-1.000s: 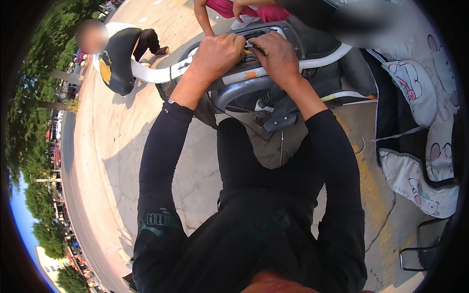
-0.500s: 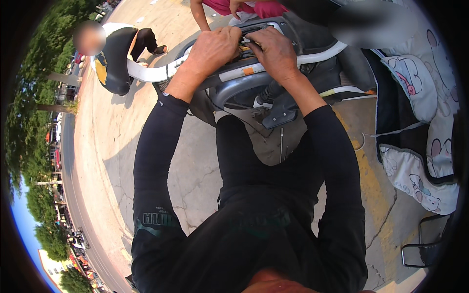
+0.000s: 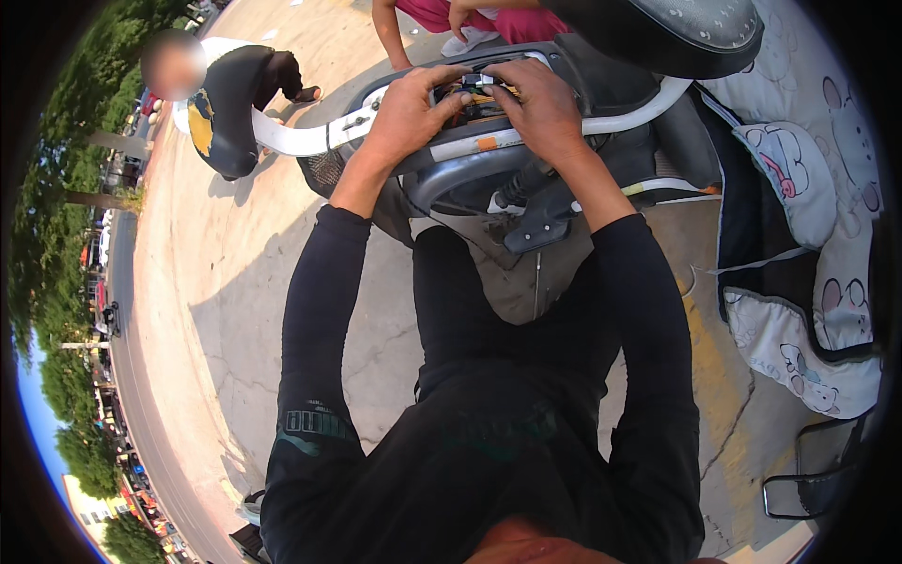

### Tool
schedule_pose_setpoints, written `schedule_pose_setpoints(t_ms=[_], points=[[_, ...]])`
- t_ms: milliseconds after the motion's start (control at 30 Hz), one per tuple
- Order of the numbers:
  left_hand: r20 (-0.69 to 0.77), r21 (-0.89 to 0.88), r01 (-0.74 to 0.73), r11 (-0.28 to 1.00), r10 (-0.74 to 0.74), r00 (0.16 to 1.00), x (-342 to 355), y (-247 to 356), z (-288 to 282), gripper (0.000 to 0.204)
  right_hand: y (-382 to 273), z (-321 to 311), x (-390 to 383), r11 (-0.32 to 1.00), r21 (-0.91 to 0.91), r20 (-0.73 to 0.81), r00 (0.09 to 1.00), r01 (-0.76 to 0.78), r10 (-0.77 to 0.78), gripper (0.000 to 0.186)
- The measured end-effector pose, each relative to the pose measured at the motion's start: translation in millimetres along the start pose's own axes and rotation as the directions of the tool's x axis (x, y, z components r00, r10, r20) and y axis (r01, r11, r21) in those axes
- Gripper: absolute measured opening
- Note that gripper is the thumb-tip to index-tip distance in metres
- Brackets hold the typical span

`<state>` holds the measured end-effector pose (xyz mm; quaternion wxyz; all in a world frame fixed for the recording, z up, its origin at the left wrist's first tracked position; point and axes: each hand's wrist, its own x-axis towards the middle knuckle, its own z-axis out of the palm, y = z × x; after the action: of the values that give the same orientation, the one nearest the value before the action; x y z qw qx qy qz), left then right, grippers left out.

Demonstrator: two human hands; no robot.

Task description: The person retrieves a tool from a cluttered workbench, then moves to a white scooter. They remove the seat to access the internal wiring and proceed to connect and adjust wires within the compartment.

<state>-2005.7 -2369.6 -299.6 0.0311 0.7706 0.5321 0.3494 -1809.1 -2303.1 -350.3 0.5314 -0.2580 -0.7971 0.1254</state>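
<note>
Both of my hands are over the opened compartment [image 3: 552, 58] of an electric scooter, under its seat area. Thumb and fingers of my left hand [image 3: 413, 111] close on the left end of a small black and grey part [image 3: 478, 82], which looks like a wire connector. At its other end, my right hand [image 3: 545, 109] pinches with bent fingers and thumb. Brown-orange wires [image 3: 484, 111] run below the part, partly hidden by my hands. In front of them passes the scooter's white frame rail [image 3: 460, 145], with an orange reflector [image 3: 487, 144].
A scooter seat [image 3: 672, 33] juts in at upper right. A person in pink trousers [image 3: 526, 23] crouches beyond the scooter; another person sits at far left behind a torn black seat [image 3: 225, 127]. A cartoon-print quilted cover [image 3: 799, 188] hangs at right. A thin metal rod [image 3: 537, 282] stands between my legs.
My hands have shifted slightly and now show the small black and grey part between them. The view has tilted, so the black seat at upper right shows more fully.
</note>
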Motion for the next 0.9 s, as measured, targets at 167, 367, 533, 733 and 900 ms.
schedule_pose_setpoints(t_ms=[167,367,533,733,900], points=[[-0.060,0.055,0.072,0.996,-0.068,0.996,-3.8,12.8,8.8,0.023,-5.4,-4.7,0.3,0.998,-0.032,0.040,0.998,-0.050,0.051,0.028],[-0.171,0.203,-0.030,0.979,0.066,0.983,-9.8,14.4,16.6,0.018,-20.4,-2.3,-6.3,0.977,-0.213,-0.198,0.979,0.005,-0.048,0.023],[-0.154,0.276,-0.086,0.957,0.133,0.979,-13.7,13.2,16.3,0.016,-55.2,9.8,-22.7,0.970,-0.157,-0.099,0.980,-0.185,0.171,0.012],[-0.157,0.348,-0.200,0.916,0.268,0.951,-15.6,15.3,15.6,0.017,-80.8,-9.9,1.0,0.791,0.088,0.105,0.796,-0.605,0.597,0.020],[-0.146,0.362,-0.265,0.894,0.335,0.931,-11.2,14.9,20.5,0.012,-55.5,-19.1,17.6,0.788,-0.165,0.213,0.758,-0.594,0.616,0.025]])
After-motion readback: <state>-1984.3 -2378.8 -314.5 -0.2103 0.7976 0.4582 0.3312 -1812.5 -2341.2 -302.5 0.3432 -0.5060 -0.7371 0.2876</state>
